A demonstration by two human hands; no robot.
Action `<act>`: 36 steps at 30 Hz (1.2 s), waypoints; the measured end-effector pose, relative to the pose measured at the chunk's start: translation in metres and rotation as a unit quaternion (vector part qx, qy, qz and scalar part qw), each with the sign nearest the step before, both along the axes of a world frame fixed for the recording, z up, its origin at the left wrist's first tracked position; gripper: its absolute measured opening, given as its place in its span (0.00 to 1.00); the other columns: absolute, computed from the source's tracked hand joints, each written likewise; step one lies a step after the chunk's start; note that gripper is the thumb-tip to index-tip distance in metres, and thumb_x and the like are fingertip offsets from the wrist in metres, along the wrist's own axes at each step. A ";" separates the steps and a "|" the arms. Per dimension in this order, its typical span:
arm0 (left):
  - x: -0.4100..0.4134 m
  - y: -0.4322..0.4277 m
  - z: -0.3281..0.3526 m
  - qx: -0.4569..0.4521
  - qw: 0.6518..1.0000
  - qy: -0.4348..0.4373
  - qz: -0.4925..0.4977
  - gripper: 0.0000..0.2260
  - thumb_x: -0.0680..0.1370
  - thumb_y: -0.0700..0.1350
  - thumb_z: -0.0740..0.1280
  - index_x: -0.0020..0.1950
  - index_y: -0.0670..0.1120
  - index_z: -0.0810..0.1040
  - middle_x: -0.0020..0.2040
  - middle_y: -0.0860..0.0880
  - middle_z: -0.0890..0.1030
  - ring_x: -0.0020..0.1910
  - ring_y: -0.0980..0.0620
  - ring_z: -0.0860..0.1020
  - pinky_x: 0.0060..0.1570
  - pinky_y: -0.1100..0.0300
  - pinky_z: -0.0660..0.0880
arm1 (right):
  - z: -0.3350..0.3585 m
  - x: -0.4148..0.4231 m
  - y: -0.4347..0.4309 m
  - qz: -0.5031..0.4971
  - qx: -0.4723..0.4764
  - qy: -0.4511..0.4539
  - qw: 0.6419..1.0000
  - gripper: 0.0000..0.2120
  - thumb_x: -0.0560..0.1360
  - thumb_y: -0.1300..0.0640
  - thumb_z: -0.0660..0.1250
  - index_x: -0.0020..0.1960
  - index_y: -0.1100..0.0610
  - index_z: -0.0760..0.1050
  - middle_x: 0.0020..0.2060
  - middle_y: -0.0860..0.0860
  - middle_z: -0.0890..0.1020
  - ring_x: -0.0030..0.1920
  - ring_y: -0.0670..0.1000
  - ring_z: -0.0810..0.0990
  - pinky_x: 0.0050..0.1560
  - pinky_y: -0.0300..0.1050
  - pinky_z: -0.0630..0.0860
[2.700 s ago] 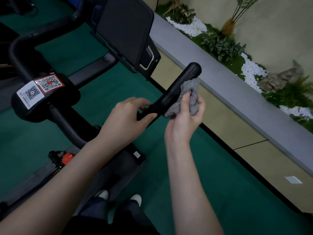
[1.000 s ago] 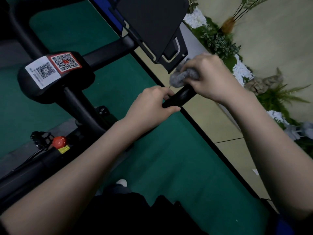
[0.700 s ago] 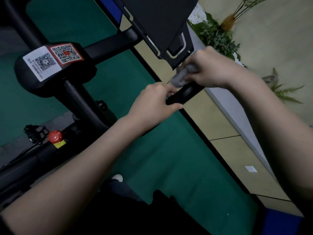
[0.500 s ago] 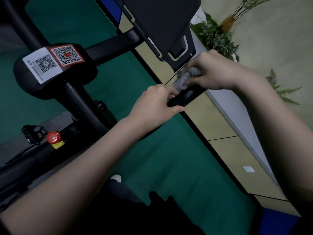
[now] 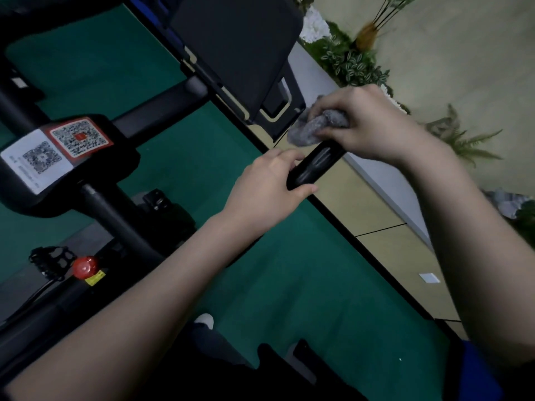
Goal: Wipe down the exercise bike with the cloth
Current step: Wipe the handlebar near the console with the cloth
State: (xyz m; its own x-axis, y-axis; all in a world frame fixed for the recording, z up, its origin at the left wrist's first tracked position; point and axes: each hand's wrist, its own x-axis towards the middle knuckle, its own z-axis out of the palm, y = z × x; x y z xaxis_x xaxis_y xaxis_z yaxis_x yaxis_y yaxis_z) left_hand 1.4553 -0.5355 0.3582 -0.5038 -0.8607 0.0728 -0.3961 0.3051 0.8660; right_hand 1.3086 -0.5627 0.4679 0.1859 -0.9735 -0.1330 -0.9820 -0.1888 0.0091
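While L fingers (image 5: 282, 157) wrap handlebar (image 5: 317, 164), R fingers (image 5: 333, 104) bunch cloth (image 5: 314, 127) at end (screen (image 5: 237, 47) close).

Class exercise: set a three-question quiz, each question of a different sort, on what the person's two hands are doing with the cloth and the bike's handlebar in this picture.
1. Fill the gap: the grey cloth is bunched in the ___ hand.
2. Pick one: the left hand grips A. the black handlebar; B. the grey cloth; C. nothing.
3. True or false: both hands are off the black handlebar.

Key: 1 right: the right hand holds it at the bar's end. 2 A. 3 false.
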 end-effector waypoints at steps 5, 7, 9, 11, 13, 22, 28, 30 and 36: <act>-0.005 -0.001 0.003 -0.014 1.000 -0.005 -0.007 0.22 0.75 0.52 0.70 0.67 0.50 0.72 0.58 0.51 0.77 0.54 0.50 0.76 0.54 0.53 0.74 | -0.020 -0.009 0.020 -0.131 -0.237 -0.188 0.944 0.07 0.74 0.62 0.68 0.51 0.61 0.80 0.49 0.52 0.83 0.51 0.51 0.79 0.51 0.40 0.69; -0.006 -0.002 0.004 -0.023 1.000 -0.011 -0.008 0.21 0.75 0.50 0.70 0.67 0.51 0.72 0.57 0.50 0.77 0.53 0.49 0.76 0.54 0.53 0.74 | -0.034 -0.006 0.029 -0.188 -0.324 -0.276 0.885 0.07 0.74 0.64 0.66 0.51 0.61 0.79 0.47 0.50 0.82 0.50 0.49 0.79 0.51 0.40 0.71; -0.006 -0.002 0.004 -0.025 1.000 -0.014 -0.008 0.21 0.76 0.49 0.70 0.67 0.51 0.71 0.57 0.50 0.77 0.53 0.49 0.76 0.54 0.51 0.74 | -0.048 -0.002 0.038 -0.232 -0.394 -0.357 0.814 0.06 0.75 0.66 0.65 0.51 0.62 0.78 0.45 0.46 0.80 0.47 0.43 0.78 0.50 0.36 0.72; -0.007 -0.002 0.004 -0.031 0.999 -0.018 -0.007 0.21 0.76 0.48 0.69 0.68 0.51 0.71 0.57 0.50 0.77 0.53 0.49 0.76 0.55 0.51 0.74 | -0.059 -0.001 0.045 -0.266 -0.426 -0.412 0.760 0.06 0.76 0.66 0.65 0.52 0.62 0.77 0.43 0.43 0.78 0.45 0.35 0.75 0.49 0.32 0.71; -0.007 -0.001 0.004 -0.037 0.999 -0.018 -0.006 0.21 0.76 0.48 0.70 0.68 0.50 0.72 0.56 0.51 0.77 0.52 0.49 0.76 0.54 0.51 0.74 | -0.064 -0.006 0.045 -0.300 -0.401 -0.494 0.711 0.05 0.78 0.65 0.64 0.53 0.62 0.76 0.43 0.45 0.78 0.46 0.38 0.77 0.51 0.36 0.73; -0.007 -0.001 0.002 -0.044 0.999 -0.022 0.001 0.22 0.76 0.48 0.70 0.69 0.51 0.71 0.57 0.52 0.77 0.52 0.54 0.75 0.51 0.63 0.71 | -0.068 -0.029 0.046 -0.315 -0.219 -0.768 0.513 0.05 0.78 0.65 0.63 0.52 0.59 0.76 0.43 0.53 0.83 0.45 0.50 0.81 0.53 0.48 0.78; -0.008 -0.001 0.002 -0.042 0.999 -0.017 0.006 0.22 0.75 0.48 0.70 0.68 0.52 0.71 0.56 0.55 0.77 0.52 0.57 0.74 0.50 0.67 0.68 | -0.073 -0.038 0.035 -0.307 -0.163 -0.830 0.437 0.11 0.78 0.63 0.63 0.61 0.60 0.73 0.46 0.54 0.83 0.47 0.51 0.82 0.51 0.47 0.80; -0.007 -0.001 0.002 -0.044 0.999 -0.016 0.006 0.21 0.75 0.48 0.71 0.68 0.52 0.72 0.54 0.55 0.77 0.50 0.57 0.74 0.48 0.68 0.68 | -0.080 -0.037 0.032 -0.314 -0.144 -0.857 0.381 0.17 0.78 0.62 0.62 0.67 0.61 0.69 0.50 0.56 0.81 0.50 0.52 0.81 0.53 0.49 0.80; -0.008 -0.002 0.003 -0.044 0.999 -0.004 0.001 0.21 0.74 0.46 0.72 0.66 0.51 0.73 0.54 0.53 0.78 0.49 0.57 0.75 0.45 0.70 0.67 | -0.110 -0.014 0.049 -0.305 -0.134 -0.873 0.355 0.08 0.80 0.64 0.58 0.54 0.57 0.75 0.44 0.52 0.84 0.46 0.49 0.82 0.47 0.45 0.81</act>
State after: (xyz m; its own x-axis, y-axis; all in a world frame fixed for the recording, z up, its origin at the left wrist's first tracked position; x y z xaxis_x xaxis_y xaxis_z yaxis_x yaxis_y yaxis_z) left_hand 1.4475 -0.5379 0.3608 -0.5027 -0.8523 0.1444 -0.4045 0.3795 0.8321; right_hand 1.2941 -0.5139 0.3581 -0.4994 -0.8377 -0.2212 0.6089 -0.1578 -0.7774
